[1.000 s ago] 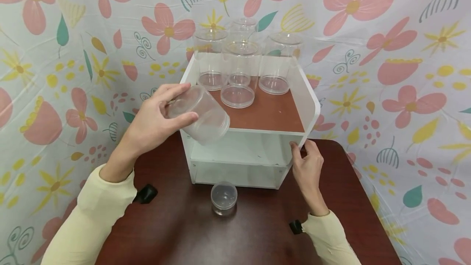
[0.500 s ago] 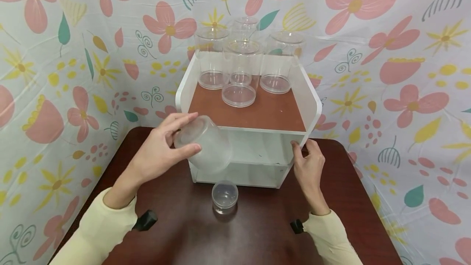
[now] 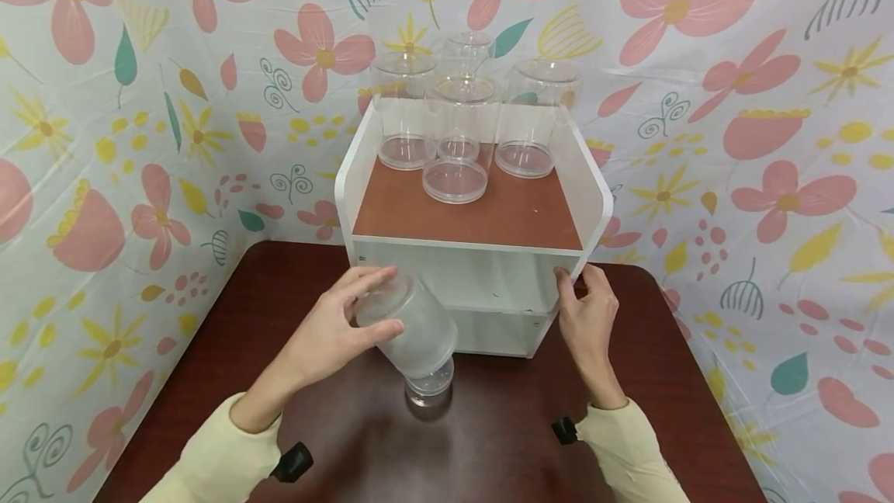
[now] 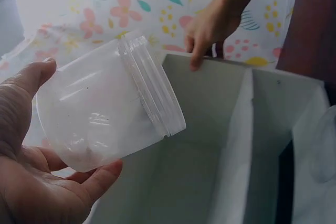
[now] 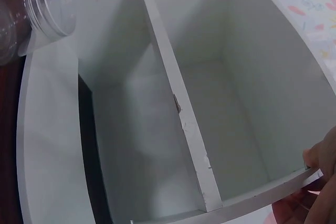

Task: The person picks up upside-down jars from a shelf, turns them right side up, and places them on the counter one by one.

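Note:
In the head view my left hand grips a frosted clear plastic jar between thumb and fingers near its base. The jar is tilted, with its ridged rim pointing down to the right, as the left wrist view shows on the same jar. Its rim overlaps a small clear jar standing on the table. My right hand pinches the front edge of the white shelf unit's right side panel, thumb inside and fingers outside.
Several tall clear jars stand on the unit's brown top board. Below it are two white compartments, parted by a shelf board with a chipped edge. The unit stands on a dark red-brown table before a flowered curtain.
My left hand has brought the frosted jar down and to the right, from beside the top board to just over the small jar. My right hand keeps its place on the panel.

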`<state>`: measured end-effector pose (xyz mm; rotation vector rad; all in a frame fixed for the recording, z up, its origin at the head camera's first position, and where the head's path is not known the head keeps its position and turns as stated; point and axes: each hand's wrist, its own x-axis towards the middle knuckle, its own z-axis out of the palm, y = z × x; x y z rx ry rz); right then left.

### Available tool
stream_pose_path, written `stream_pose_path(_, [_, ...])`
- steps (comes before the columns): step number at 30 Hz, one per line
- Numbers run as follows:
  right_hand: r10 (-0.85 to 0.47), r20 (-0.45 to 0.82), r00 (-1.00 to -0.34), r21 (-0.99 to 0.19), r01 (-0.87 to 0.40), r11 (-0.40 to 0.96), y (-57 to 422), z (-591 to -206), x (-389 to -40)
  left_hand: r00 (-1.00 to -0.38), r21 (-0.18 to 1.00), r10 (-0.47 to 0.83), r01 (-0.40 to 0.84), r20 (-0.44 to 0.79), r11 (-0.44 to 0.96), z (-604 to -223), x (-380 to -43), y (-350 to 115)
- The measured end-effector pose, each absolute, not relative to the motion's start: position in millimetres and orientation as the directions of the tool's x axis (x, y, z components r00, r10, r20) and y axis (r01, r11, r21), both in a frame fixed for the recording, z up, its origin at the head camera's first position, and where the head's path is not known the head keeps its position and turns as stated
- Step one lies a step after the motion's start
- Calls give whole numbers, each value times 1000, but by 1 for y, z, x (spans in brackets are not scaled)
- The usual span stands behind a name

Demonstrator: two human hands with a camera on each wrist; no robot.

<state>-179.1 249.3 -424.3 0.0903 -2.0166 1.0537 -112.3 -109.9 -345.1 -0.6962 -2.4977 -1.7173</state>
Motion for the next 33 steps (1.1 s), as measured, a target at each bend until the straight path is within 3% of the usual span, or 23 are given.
stream_pose_path(12, [300, 689, -659, -662, -405, 630, 249, -426, -178, -933, 894, 301, 298, 198, 335, -391, -120, -97])
stream_pose_path(33, [353, 635, -687, -712, -344, 612, 247, -434, -164, -963, 956, 249, 164, 102, 243, -436, -118, -66])
